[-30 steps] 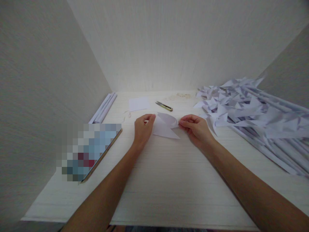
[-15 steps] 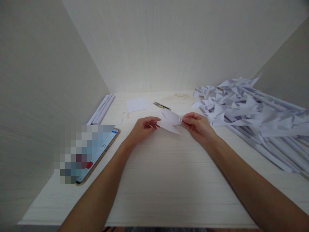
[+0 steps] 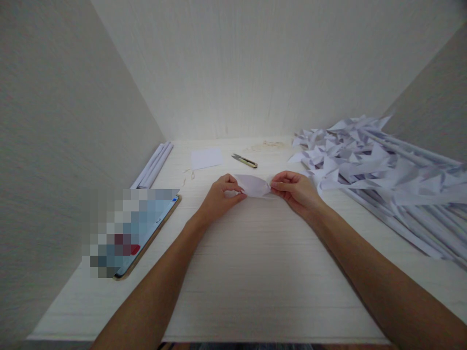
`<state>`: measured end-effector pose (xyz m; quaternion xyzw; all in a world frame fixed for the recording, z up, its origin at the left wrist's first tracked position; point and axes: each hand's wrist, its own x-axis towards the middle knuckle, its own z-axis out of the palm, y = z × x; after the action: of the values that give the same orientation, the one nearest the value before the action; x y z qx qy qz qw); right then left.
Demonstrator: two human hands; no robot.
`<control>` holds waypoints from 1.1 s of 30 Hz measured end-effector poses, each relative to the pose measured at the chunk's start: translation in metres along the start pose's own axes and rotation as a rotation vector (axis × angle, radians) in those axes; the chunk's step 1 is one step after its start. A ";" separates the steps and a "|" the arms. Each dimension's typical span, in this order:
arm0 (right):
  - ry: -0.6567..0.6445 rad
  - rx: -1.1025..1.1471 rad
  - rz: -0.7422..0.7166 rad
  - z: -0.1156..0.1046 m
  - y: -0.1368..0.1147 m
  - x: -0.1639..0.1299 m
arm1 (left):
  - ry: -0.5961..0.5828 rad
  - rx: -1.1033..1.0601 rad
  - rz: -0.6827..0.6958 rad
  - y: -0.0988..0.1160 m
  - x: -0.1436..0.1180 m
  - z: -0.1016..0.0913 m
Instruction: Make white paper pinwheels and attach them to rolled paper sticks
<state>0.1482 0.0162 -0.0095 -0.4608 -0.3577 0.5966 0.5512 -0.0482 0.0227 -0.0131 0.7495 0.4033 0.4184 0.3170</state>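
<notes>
Between my hands is a white paper piece (image 3: pixel 252 186), bent and gathered towards its right end, held just above the table. My left hand (image 3: pixel 223 195) pinches its left edge between thumb and fingers. The gathered right end is pinched in the fingertips of my right hand (image 3: pixel 292 188), which hide part of it. Behind the paper lie small thread snips (image 3: pixel 244 161) with pale handles. A flat white paper sheet (image 3: pixel 206 158) rests farther back to the left.
White paper pinwheels (image 3: pixel 339 165) with rolled-paper sticks are heaped on the right. Rolled paper tubes (image 3: pixel 156 165) lie along the left wall. A phone (image 3: pixel 148 238), partly pixelated, is beside my left forearm. Thin tan strands (image 3: pixel 193 175) lie near the sheet.
My left hand has closed more firmly on the paper's left edge. The paper, earlier spread with pointed flaps, is now curled into a narrower shape. My right hand keeps its pinch.
</notes>
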 end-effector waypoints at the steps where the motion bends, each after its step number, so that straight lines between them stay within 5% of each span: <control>1: -0.005 -0.007 0.000 0.001 0.000 0.000 | 0.019 0.006 0.012 0.001 0.000 0.001; 4: -0.021 -0.029 -0.006 0.002 0.001 -0.001 | 0.016 0.000 -0.012 0.004 0.000 0.004; 14: -0.061 -0.130 -0.016 0.006 0.002 -0.005 | -0.171 -0.228 -0.427 0.014 -0.003 0.005; 18: -0.055 -0.129 -0.025 0.006 0.003 -0.004 | -0.222 -0.263 -0.441 0.014 -0.003 0.008; 25: -0.072 -0.147 -0.050 0.005 0.004 -0.004 | 0.062 -0.250 -0.439 0.016 -0.003 0.023; 33: -0.087 -0.301 -0.179 0.008 0.007 -0.006 | 0.087 -0.329 -0.427 0.020 -0.003 0.029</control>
<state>0.1387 0.0105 -0.0124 -0.4780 -0.5059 0.5043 0.5111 -0.0171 0.0060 -0.0106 0.5673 0.4921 0.4337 0.4979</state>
